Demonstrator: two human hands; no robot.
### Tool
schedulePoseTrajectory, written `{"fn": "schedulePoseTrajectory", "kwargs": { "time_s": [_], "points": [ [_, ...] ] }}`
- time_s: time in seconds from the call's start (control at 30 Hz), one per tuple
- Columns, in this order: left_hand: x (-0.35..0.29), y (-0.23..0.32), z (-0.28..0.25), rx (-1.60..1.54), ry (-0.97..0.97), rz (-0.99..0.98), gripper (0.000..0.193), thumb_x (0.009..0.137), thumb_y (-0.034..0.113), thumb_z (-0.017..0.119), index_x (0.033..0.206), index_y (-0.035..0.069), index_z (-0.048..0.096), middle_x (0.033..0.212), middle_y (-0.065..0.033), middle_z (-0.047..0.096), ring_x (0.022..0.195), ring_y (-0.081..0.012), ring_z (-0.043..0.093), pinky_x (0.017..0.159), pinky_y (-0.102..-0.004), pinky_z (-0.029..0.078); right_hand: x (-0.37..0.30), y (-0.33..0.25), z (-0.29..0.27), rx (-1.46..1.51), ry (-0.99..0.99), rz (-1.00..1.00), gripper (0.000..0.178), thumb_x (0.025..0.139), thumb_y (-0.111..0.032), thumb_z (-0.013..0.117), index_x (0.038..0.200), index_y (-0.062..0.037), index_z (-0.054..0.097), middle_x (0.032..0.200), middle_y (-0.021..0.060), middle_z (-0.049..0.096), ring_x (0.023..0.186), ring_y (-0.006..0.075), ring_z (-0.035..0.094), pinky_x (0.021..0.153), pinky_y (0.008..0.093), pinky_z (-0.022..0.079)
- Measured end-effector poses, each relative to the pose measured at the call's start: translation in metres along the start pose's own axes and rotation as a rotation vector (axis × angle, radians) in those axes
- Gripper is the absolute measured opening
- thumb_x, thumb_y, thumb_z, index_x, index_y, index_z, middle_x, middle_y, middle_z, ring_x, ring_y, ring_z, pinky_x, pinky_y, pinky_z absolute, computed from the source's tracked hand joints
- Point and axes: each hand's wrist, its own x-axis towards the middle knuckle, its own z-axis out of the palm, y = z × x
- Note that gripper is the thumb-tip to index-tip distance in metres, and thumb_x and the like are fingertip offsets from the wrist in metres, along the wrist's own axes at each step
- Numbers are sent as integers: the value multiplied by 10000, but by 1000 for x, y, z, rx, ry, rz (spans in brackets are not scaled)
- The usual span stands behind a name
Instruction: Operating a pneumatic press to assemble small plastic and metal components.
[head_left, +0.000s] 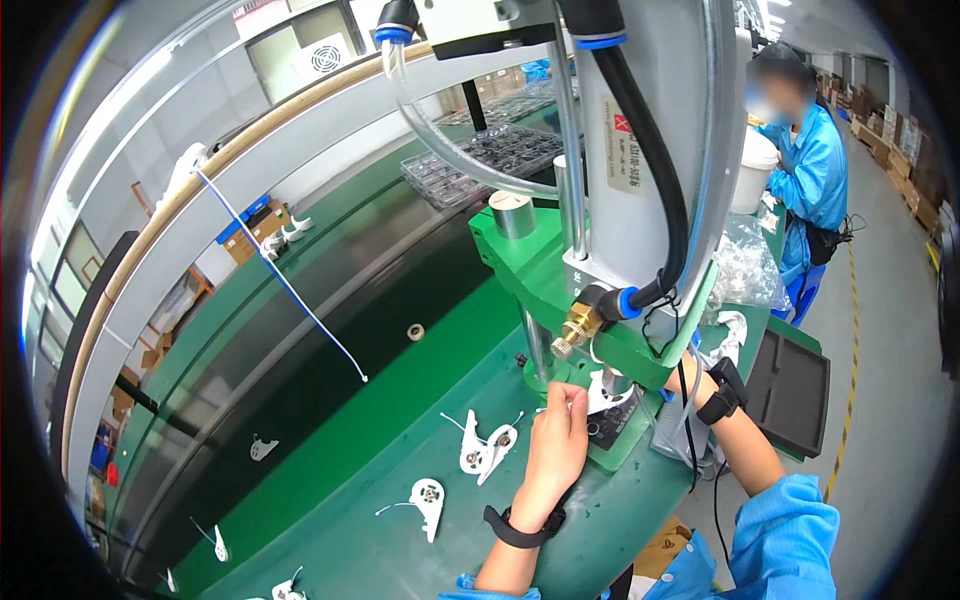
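Note:
Under the ram of a green bench press [535, 255] sits a white plastic part [606, 393], partly hidden by the press head. My left hand [560, 438] pinches this part at its left end, fingers closed. From the right, my right hand [688, 372] reaches in behind the green press head; its fingers are hidden there. Left of my left hand, two white teardrop-shaped plastic parts [482, 447] with thin wires lie touching on the green table. A similar white part [428, 508], with a round centre and a short wire, lies nearer to me.
A conveyor belt [330, 400] runs along the left, carrying more white parts and a tape roll [416, 332]. Black trays [480, 165] stand beyond it. At right are a dark tray [785, 390], a plastic bag [745, 265] and a co-worker in blue [815, 190]. Hoses hang around the press.

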Motion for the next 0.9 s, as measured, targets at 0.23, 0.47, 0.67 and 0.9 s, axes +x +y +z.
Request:
{"fn": "schedulePoseTrajectory", "kwargs": {
  "time_s": [0.23,0.47,0.67,0.9],
  "points": [
    [1,1,-5,-75,-52,-49,165,909,176,415,928,15,440,615,-117,518,494,-213,501,474,-321,385,8,-9,-1,-71,44,-128,274,712,-44,559,977,0,504,885,213,543,815,391,539,696,414,459],
    [34,-26,-36,-477,197,-9,203,905,256,447,977,70,486,616,39,415,523,-32,362,473,-181,300,-12,-19,-64,-78,88,10,118,773,-65,484,845,26,464,723,228,494,690,395,491,606,417,396],
    [8,-84,-80,670,425,-404,671,865,483,381,1325,25,209,1377,-236,113,1267,-372,117,960,-533,156,-11,-31,-45,92,99,179,117,786,-69,520,818,43,513,719,220,525,678,380,517,594,391,413],
    [-24,-59,-74,1028,-125,-428,313,739,277,627,959,59,583,1046,-135,439,1045,-274,350,842,-420,268,-29,-31,-60,453,234,404,109,723,-31,618,804,42,631,665,85,635,575,83,578,547,219,469]
  ]
}}
